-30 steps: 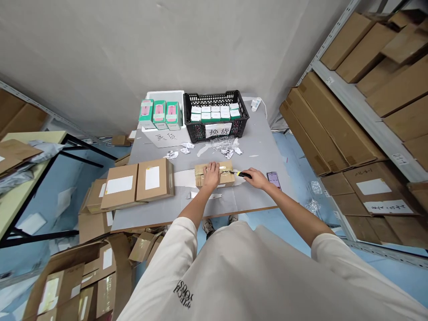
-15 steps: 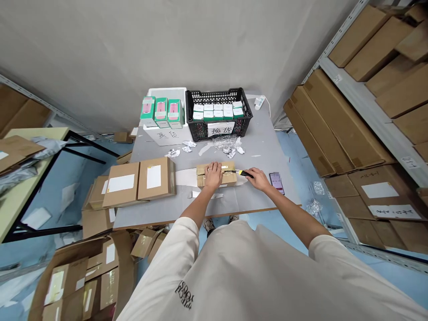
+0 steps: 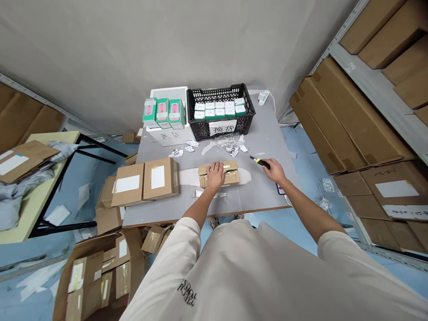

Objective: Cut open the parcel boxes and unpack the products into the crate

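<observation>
Taped carton [image 3: 231, 175] partly hidden beneath flat left hand [image 3: 216, 175], right hand [image 3: 274, 170] curled round half-covered cutter [image 3: 263, 163].

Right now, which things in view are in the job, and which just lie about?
In the job:
- taped box, under the left hand
- cutter, in the right hand, blade off the box

Apparently lying about:
- crumpled paper
- clear plastic wrap
- phone, partly hidden

left hand [image 3: 216, 176] on small carton [image 3: 230, 175], right hand [image 3: 275, 170] around utility knife [image 3: 262, 163]
</observation>
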{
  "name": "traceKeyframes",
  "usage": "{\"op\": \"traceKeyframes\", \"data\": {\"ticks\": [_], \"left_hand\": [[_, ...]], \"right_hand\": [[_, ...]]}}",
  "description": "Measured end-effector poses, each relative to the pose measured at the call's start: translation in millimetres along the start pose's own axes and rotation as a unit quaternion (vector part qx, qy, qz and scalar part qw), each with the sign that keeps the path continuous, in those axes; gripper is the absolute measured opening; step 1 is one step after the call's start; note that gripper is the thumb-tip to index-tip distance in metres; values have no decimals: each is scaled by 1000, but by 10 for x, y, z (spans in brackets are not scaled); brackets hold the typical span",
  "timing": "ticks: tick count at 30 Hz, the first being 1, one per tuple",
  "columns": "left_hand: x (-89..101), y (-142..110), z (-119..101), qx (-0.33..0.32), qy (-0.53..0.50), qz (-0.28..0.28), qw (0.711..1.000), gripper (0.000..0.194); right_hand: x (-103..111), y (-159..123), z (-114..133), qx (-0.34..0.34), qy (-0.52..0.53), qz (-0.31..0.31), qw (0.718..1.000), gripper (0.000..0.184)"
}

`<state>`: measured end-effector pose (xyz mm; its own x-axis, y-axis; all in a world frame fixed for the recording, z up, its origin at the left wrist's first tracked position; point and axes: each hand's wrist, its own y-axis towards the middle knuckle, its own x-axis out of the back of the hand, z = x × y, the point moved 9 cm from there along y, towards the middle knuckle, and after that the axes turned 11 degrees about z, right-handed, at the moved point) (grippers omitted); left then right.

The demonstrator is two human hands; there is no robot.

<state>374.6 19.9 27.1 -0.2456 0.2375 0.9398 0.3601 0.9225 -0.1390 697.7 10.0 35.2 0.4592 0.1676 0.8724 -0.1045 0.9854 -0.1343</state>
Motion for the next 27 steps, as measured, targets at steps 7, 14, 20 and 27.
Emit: {"op": "traceKeyframes", "data": {"ticks": [7, 14, 20, 27], "left_hand": [[-55, -14, -10, 7, 9, 2, 1000, 59], [-87, -171, 24, 3, 18, 17, 1000, 56], [-92, -416, 101, 32, 31, 38, 998, 53], [-22, -567, 214, 78, 35, 29, 996, 54]], "right_hand": [[-424, -124, -262, -85, 16, 31, 996, 44], [-932, -399, -546, -161, -27, 85, 983, 40], [-1006, -634, -914, -230, -68, 12, 971, 35], [-1145, -659, -1292, -268, -53, 32, 961, 38]]}}
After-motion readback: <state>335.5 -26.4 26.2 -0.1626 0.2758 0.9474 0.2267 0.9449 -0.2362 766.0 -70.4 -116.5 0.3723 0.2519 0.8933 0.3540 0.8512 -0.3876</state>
